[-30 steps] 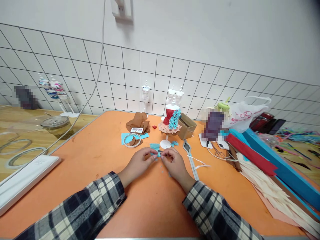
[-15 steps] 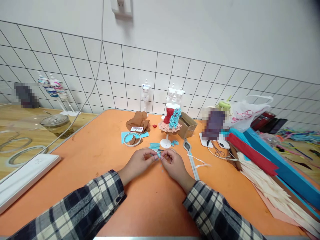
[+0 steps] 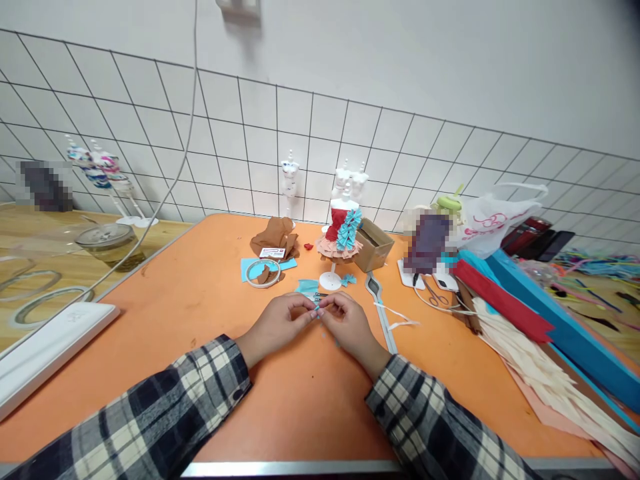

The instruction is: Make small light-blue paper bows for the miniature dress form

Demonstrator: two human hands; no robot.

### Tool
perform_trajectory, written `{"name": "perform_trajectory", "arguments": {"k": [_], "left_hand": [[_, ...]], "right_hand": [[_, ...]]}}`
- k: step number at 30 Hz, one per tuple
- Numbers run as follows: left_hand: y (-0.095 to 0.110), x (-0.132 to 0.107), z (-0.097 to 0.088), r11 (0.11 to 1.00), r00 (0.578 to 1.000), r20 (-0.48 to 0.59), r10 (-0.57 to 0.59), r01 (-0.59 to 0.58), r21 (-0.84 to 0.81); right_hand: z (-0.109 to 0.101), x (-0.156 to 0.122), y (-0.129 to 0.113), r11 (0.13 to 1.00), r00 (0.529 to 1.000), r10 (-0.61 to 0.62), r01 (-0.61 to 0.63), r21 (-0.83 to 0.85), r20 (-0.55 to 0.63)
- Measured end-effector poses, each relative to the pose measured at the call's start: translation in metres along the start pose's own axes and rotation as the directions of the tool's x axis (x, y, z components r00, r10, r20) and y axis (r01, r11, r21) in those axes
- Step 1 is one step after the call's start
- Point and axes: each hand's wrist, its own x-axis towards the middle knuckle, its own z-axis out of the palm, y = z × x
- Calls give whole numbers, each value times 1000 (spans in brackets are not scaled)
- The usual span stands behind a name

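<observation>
Between the fingertips of both hands is a small piece of light-blue crepe paper point(image 3: 317, 308), mostly hidden by the fingers. My left hand point(image 3: 280, 321) pinches it from the left, and my right hand point(image 3: 354, 328) pinches it from the right. Just beyond the fingertips lie a flat blue paper piece point(image 3: 307, 286) and a small dark metal tool, partly covered. Farther back stands a mini dress form point(image 3: 342, 223) with a red bodice, blue ruffles and a pink frilled skirt. A loose blue ruffle point(image 3: 349, 280) rests by its base.
A tape roll point(image 3: 250, 281), brown crepe paper point(image 3: 270, 235) and a cardboard box point(image 3: 374, 250) are at the back. Scissors point(image 3: 438, 297) and coloured paper strips point(image 3: 505, 303) lie right. A white power bank-like box point(image 3: 60, 353) sits left.
The view has shifted slightly, showing more of the table's front edge. My fingertips have come closer together, covering more of the blue crepe paper.
</observation>
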Motion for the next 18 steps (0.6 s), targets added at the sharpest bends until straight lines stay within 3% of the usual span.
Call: {"name": "perform_trajectory", "arguments": {"k": [7,13,18], "left_hand": [[-1,0,-2,997,998,-27,-60,59,-58],[4,-1,-3,998,997,-37,-66,66,0],[6,-1,-3,994,989,-94,-111,110,-14]], "right_hand": [[0,2,7,1000,1000,18,-18,7,-8],[2,1,7,999,999,40,-41,33,28],[3,1,8,986,993,109,-114,120,43]]}}
